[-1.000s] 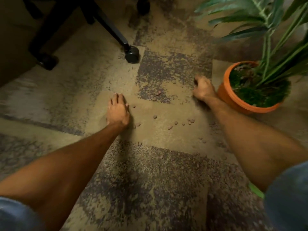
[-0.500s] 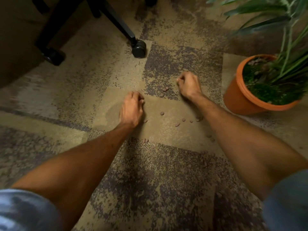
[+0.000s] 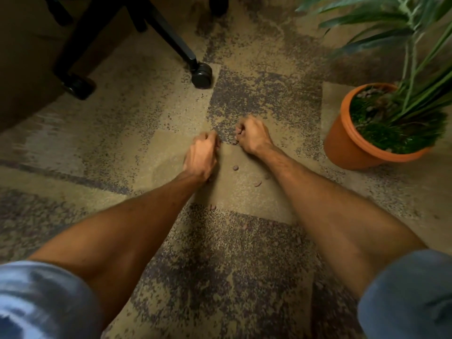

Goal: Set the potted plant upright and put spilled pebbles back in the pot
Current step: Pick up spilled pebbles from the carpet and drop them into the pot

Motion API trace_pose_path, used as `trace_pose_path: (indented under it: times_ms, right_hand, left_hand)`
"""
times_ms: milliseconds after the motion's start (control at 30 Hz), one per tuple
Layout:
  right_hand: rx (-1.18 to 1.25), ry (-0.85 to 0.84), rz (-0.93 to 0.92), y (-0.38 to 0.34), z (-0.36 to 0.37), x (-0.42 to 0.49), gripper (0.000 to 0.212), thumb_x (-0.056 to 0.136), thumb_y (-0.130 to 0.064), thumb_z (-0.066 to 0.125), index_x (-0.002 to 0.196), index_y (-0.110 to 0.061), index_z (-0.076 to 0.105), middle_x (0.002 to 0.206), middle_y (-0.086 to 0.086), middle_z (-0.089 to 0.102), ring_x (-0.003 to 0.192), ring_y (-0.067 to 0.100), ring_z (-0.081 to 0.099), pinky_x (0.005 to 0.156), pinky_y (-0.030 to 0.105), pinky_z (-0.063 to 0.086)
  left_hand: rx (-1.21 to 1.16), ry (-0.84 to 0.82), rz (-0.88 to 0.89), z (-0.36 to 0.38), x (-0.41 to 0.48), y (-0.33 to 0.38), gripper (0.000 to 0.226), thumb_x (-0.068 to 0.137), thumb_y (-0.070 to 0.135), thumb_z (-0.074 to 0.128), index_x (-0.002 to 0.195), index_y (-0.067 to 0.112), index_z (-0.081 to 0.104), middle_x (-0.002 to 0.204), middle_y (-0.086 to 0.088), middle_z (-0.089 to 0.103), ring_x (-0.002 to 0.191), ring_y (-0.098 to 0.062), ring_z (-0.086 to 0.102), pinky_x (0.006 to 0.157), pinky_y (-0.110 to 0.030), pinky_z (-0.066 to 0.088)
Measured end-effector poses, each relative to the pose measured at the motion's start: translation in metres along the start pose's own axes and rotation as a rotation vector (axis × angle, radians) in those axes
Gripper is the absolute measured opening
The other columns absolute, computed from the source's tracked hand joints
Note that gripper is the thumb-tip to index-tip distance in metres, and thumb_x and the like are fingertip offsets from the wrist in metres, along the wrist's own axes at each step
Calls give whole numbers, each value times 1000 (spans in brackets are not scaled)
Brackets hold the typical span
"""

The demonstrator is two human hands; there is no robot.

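The orange pot (image 3: 342,145) stands upright on the carpet at the right, with green moss, a few pebbles and long leafy stems (image 3: 413,77) in it. Small brown pebbles (image 3: 235,167) lie scattered on the tan carpet patch between my forearms. My left hand (image 3: 201,155) rests knuckles-up on the carpet, its fingers curled in around gathered pebbles. Just to its right, my right hand (image 3: 253,135) is a loose fist, with pebbles showing at its fingertips. The two hands nearly touch. The pot is about a hand's length to the right of my right hand.
An office chair base with black legs and a caster (image 3: 201,75) stands beyond my hands; another caster (image 3: 78,88) is at the left. Patterned tan and grey carpet (image 3: 220,265) covers the floor. The plant's leaves overhang the upper right corner.
My left hand went from flat to curled and slid right. My right fist moved left, away from the pot, to meet it. Fewer loose pebbles show on the carpet.
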State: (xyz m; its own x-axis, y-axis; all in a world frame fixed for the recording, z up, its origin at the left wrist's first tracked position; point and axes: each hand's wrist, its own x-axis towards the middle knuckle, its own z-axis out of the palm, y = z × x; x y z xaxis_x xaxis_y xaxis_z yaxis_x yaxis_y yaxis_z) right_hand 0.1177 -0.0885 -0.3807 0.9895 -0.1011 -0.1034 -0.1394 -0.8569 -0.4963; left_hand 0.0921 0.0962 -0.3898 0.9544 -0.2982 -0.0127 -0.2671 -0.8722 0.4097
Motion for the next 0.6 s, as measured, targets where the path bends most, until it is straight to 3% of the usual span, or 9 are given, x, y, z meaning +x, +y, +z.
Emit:
trace_pose_path:
  times_ms: [100,200,400,500,600]
  right_hand:
    - [-42,0,-82,17,-7,-7,6,93,-11,76,97,-15,78,101,3,72,92,14,61,77,21,41]
    - [-11,42,-54,30,-11,-14,20,91,-19,82,110,-13,83,107,4,80,88,9,63,79,16,43]
    - [2,29,49,34,-18,-25,13,89,-21,83,101,-15,85,97,4,82,92,16,73,73,16,41]
    - [48,58,115,34,-21,-31,16,89,-23,82,104,-16,84,102,5,82,97,18,75,75,14,39]
    - [124,51,164,33,-30,-37,17,89,-23,82,104,-16,85,101,3,82,98,15,75,76,13,43]
  left_hand:
    - [-42,51,20,4,6,14,12,106,14,53,115,12,59,111,-11,64,91,-26,63,80,-49,61]
    - [-47,53,70,10,14,32,15,104,15,54,115,14,64,113,-12,67,95,-32,68,80,-47,61]
    - [47,-5,69,16,26,41,20,100,14,58,114,17,71,119,-10,69,104,-36,70,84,-48,61]
    - [106,-42,62,11,32,48,16,95,17,62,108,15,70,114,-13,70,102,-39,71,83,-48,61]
    - [-7,-48,-16,13,35,50,11,89,15,67,98,14,73,101,-13,75,95,-35,73,82,-44,62]
